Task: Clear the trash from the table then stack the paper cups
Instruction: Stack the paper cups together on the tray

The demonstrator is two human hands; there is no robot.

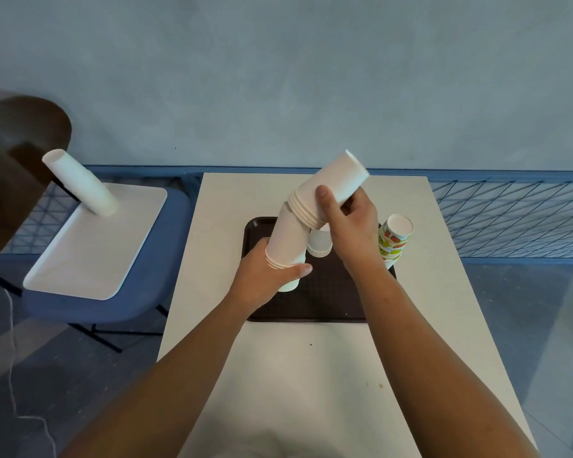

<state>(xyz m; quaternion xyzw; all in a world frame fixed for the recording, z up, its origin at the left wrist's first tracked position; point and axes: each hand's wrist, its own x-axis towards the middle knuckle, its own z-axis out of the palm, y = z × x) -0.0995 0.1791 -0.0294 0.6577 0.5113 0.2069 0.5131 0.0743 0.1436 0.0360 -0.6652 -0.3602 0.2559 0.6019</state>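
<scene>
The white cup stack in my left hand and the tilted cup stack in my right hand are matt white paper. The patterned cups are printed paper. The brown tray shows a fine grid texture. The table top is smooth and matt. The white tray is smooth.

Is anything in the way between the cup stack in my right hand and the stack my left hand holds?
Nothing visible. The tilted stack in the right hand meets the top of the lower stack that the left hand grips. The short white stack stands behind them and the patterned stack to the right, neither between.
</scene>
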